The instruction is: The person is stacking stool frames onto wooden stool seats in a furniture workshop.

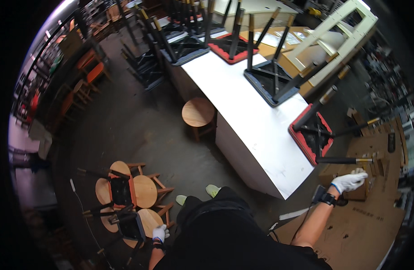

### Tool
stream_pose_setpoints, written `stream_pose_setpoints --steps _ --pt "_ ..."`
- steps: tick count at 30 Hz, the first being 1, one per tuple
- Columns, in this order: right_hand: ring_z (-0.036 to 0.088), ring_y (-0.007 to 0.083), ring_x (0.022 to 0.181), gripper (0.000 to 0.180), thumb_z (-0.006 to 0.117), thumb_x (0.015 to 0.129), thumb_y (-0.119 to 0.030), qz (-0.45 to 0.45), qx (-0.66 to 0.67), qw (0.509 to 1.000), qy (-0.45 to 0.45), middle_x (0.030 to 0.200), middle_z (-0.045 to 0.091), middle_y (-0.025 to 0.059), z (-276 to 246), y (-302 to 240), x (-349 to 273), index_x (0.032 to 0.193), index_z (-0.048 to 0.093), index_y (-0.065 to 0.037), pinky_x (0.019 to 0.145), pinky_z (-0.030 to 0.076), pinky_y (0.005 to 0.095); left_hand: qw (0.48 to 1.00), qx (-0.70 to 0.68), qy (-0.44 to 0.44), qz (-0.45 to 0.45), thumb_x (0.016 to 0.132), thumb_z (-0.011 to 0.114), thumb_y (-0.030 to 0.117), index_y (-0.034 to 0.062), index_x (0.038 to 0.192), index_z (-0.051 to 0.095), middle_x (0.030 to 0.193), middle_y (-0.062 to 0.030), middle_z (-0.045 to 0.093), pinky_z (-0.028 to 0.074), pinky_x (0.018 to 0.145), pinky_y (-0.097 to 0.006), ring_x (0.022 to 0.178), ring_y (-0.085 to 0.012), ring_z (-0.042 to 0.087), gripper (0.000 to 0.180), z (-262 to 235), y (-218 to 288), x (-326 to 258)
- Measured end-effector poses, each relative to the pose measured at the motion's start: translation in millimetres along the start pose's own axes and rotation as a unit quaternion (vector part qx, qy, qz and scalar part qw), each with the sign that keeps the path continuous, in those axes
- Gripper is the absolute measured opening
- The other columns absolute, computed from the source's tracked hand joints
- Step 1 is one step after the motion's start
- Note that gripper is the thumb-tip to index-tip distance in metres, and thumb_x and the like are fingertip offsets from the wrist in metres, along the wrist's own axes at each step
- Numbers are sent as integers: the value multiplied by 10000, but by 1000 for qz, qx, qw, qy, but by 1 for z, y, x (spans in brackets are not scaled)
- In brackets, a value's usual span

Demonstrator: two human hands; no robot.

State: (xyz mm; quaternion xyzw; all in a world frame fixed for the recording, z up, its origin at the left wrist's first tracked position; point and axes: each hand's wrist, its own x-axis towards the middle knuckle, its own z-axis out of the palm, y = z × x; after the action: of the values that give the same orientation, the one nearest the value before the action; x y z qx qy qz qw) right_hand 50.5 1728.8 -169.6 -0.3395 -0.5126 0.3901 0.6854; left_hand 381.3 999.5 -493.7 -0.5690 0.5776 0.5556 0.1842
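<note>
Cardboard box (351, 191) under outstretched right hand (349, 182), left hand (159, 232) low, beside stools (135, 202)

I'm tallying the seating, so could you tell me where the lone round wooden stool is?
In the head view, the round wooden stool stands on the floor left of centre, against the left side of the long white table.

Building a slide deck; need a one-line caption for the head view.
Gloved left hand by stacked round stools; gloved right hand reaching toward an upturned red-seated chair on the white table.
</note>
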Motion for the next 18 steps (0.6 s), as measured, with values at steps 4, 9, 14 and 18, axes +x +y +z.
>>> stream_pose_setpoints --steps 4,9,14,18 --pt "659 293 938 603 551 939 -505 -25 -105 994 -15 1078 677 210 29 -17 23 1088 650 70 845 521 361 999 -27 21 29 928 602 200 25 1162 597 936 -67 639 569 569 -314 719 -174 645 292 -1 7 3" --pt "638 310 983 584 625 881 -493 22 -143 989 -43 1093 679 208 38 -32 32 1068 670 58 875 482 382 995 -76 21 55 922 618 174 60 1142 596 979 -48 623 551 583 -308 780 -168 636 248 17 12 -21" --pt "635 270 858 421 685 835 -419 22 -113 993 -32 944 687 136 51 21 59 918 652 -7 798 483 384 990 -138 39 5 913 632 164 67 1077 597 892 -40 618 551 557 -350 695 -185 625 193 17 -56 -31" --pt "639 247 832 361 724 824 -358 -11 -115 993 -35 936 696 105 44 33 69 936 652 -23 791 477 376 1000 15 -7 4 913 615 143 77 1020 597 766 -46 572 498 459 -345 572 -173 580 127 25 -78 -45"
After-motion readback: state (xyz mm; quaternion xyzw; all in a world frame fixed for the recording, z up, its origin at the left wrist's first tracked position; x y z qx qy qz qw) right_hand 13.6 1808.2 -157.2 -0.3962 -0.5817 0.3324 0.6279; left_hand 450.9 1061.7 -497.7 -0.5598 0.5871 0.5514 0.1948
